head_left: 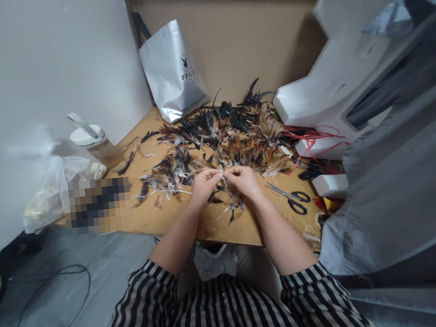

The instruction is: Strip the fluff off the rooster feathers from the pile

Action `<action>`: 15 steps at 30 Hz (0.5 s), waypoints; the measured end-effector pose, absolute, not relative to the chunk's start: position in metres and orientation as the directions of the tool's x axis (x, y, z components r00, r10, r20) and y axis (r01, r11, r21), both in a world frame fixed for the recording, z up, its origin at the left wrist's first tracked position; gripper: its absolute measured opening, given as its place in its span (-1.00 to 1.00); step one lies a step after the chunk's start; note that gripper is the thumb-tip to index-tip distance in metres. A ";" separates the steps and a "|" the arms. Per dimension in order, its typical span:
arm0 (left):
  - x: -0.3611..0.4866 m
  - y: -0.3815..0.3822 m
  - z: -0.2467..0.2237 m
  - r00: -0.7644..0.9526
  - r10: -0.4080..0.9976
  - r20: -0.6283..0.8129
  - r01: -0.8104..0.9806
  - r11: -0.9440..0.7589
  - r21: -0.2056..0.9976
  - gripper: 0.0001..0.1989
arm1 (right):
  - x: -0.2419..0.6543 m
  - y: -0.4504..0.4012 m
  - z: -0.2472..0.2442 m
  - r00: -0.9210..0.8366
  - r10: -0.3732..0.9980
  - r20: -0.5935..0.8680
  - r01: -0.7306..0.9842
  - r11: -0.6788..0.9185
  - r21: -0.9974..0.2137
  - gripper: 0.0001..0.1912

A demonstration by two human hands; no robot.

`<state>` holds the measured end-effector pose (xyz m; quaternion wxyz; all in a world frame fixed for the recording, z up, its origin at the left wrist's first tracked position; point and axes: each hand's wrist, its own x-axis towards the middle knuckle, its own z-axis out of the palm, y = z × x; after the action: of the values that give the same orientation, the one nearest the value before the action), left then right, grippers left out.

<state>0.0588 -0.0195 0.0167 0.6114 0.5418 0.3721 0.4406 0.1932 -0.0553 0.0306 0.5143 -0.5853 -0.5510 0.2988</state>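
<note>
My left hand point(206, 183) and my right hand point(240, 179) meet over the front of the wooden table point(157, 214), fingertips nearly touching. Both pinch a small feather point(223, 177) at its pale quill end; most of it is hidden by my fingers. Just beyond them lie heaps of loose feathers: brown ones point(240, 153), black ones point(202, 124) and grey-black ones point(168, 168). Below my hands a few small scraps of feather point(234, 207) rest on the wood. To the right of my right hand lie scissors point(294, 197) with black handles, blades apart.
A silver bag point(168, 70) stands at the back. On the left are a lidded bottle point(96, 144) and a plastic bag point(51, 190). Red strings point(314, 141) hang by a white machine-like body point(322, 86) at the right, beside grey cloth point(398, 192). A cable point(54, 302) loops on the floor.
</note>
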 end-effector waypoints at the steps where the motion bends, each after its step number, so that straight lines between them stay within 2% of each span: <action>1: 0.059 -0.020 0.017 0.336 0.942 0.027 -0.141 0.022 0.990 -0.70 | 0.193 -0.056 0.031 0.210 0.952 0.223 0.349 0.140 -0.926 -0.78; 10: 0.059 -0.016 0.012 0.315 0.948 0.051 -0.158 -0.001 0.987 -0.73 | 0.189 -0.058 0.034 0.209 0.947 0.244 0.399 0.145 -0.905 -0.78; 15: 0.059 -0.016 0.011 0.354 0.930 0.097 -0.186 -0.032 0.982 -0.75 | 0.186 -0.057 0.034 0.226 0.916 0.331 0.487 0.188 -0.853 -0.81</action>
<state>0.0593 -0.0159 0.0114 0.6091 0.5532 0.3364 0.4580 0.1862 -0.0573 0.0337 0.5029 -0.6002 -0.5842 0.2134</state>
